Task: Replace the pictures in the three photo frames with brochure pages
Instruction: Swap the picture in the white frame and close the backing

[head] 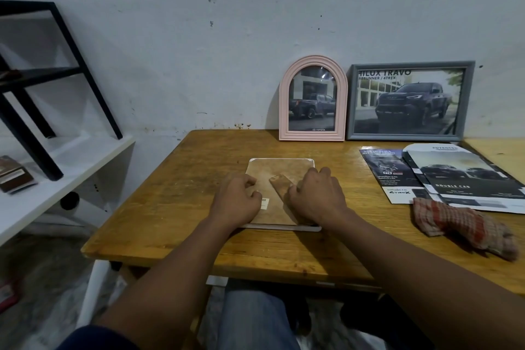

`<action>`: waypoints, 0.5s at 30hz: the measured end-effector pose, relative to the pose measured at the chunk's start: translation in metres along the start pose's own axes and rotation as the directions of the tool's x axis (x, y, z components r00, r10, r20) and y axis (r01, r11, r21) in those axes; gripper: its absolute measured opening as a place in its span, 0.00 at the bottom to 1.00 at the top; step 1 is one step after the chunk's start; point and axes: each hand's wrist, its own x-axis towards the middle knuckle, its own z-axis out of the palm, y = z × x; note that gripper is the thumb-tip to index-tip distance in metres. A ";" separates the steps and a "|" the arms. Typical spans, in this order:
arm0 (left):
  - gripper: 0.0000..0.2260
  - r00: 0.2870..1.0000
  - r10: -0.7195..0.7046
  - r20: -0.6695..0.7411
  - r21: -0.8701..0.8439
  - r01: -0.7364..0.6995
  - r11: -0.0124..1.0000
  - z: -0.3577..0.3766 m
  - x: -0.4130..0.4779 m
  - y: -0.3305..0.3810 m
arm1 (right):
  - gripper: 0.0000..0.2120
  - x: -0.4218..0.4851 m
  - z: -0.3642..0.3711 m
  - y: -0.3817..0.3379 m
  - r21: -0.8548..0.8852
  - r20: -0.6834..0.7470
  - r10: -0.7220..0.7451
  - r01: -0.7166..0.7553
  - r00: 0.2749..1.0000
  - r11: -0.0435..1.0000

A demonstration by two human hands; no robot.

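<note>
On the wooden table (170, 193) a light, stiff, probably glass-fronted frame (284, 227) lies face down at the centre, best lifted by its edges, while the left hand (237, 199) and right hand (315, 196) rest curled fingers on its backing (272, 169), whether pinching anything being unclear.

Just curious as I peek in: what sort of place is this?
Probably a plain home or back-room work corner: worn wooden table against a stained wall, white shelf beside it, pink frame and grey frame propped at its back.
</note>
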 end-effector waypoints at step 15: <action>0.25 0.969 0.041 0.245 0.156 -0.081 0.984 -0.006 0.015 0.006 | 0.32 0.017 -0.006 0.003 -0.072 0.187 -0.010 0.024 0.982 0.997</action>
